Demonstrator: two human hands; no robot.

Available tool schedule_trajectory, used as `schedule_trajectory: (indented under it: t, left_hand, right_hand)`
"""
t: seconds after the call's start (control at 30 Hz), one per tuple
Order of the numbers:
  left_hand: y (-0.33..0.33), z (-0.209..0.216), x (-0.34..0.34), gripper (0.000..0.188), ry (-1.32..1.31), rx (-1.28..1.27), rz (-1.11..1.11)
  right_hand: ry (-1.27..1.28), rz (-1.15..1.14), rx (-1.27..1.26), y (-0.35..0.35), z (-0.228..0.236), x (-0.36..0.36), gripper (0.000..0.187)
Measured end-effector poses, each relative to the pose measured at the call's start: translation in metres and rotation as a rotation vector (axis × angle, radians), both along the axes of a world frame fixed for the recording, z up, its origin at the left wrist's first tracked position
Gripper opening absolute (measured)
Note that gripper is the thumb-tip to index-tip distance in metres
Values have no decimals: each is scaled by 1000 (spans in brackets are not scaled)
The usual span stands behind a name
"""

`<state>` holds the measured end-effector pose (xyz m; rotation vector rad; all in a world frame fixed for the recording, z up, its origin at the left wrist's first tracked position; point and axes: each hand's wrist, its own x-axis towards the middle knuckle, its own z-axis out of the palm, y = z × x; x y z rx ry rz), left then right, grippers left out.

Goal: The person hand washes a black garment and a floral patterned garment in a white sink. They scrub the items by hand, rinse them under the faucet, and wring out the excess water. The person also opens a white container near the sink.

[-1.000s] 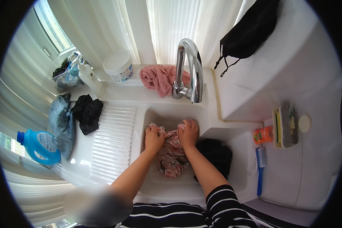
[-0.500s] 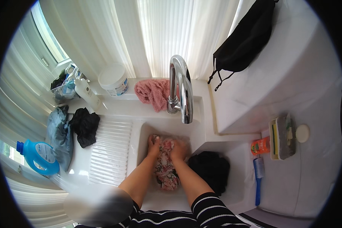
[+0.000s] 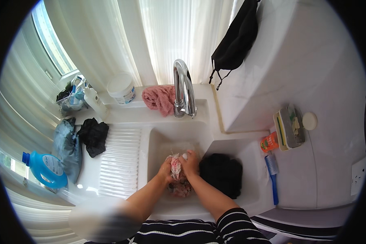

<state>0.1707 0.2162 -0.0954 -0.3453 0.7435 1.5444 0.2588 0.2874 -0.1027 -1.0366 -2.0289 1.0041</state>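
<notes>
Both my hands are down in the white sink basin (image 3: 160, 140), pressed together around a pink patterned cloth (image 3: 178, 177). My left hand (image 3: 166, 165) grips its left side and my right hand (image 3: 190, 162) grips its right side. The lower part of the cloth hangs bunched below my hands, near the front of the basin. A chrome tap (image 3: 184, 91) stands behind the basin, and no water shows from its spout.
A dark garment (image 3: 221, 173) lies right of the basin. A ribbed washboard (image 3: 120, 162) sits left, with black (image 3: 93, 136) and grey-blue (image 3: 67, 148) clothes, a blue detergent bottle (image 3: 46, 170), a white tub (image 3: 121, 88) and a pink towel (image 3: 160, 99). A blue brush (image 3: 272, 175) lies right.
My hands have drawn closer together and bunched the pink cloth between them. The view has tilted up, so the sink sits lower in the picture.
</notes>
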Motion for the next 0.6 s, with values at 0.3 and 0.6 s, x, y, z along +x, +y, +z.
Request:
schedule_trajectory:
  t: [0.3, 0.6]
  left_hand:
    - [-16, 13, 14, 41, 2, -1, 61]
    - [-34, -30, -7, 49, -228, 276, 39]
  right_hand:
    - [-74, -23, -65, -29, 30, -4, 27]
    - [48, 317, 123, -57, 29, 2, 25]
